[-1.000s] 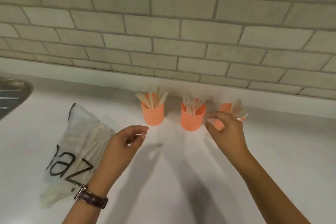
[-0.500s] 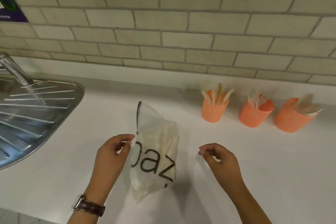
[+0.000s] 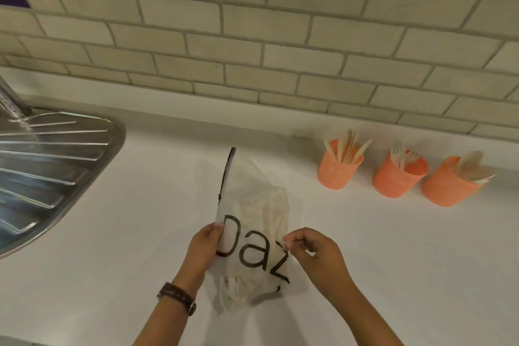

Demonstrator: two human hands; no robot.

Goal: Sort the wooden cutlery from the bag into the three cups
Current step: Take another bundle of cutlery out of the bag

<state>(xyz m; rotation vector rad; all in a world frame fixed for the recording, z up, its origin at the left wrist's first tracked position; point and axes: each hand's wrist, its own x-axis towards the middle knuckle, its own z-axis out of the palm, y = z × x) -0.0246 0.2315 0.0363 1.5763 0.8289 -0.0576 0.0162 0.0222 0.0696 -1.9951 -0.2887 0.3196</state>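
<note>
The bag point(image 3: 252, 222) lay on the counter point(image 3: 140, 233) and was pinched at its left edge by the left hand point(image 3: 203, 247); the right hand point(image 3: 314, 253) pinched its right edge with thumb and forefinger pressed together. The edges would best be drawn apart evenly so the cutlery inside stayed put. The three cups point(image 3: 338, 168) stood well beyond the right fingers. Half a second earlier, both hands had hovered just beside the bag, not touching it.
</note>
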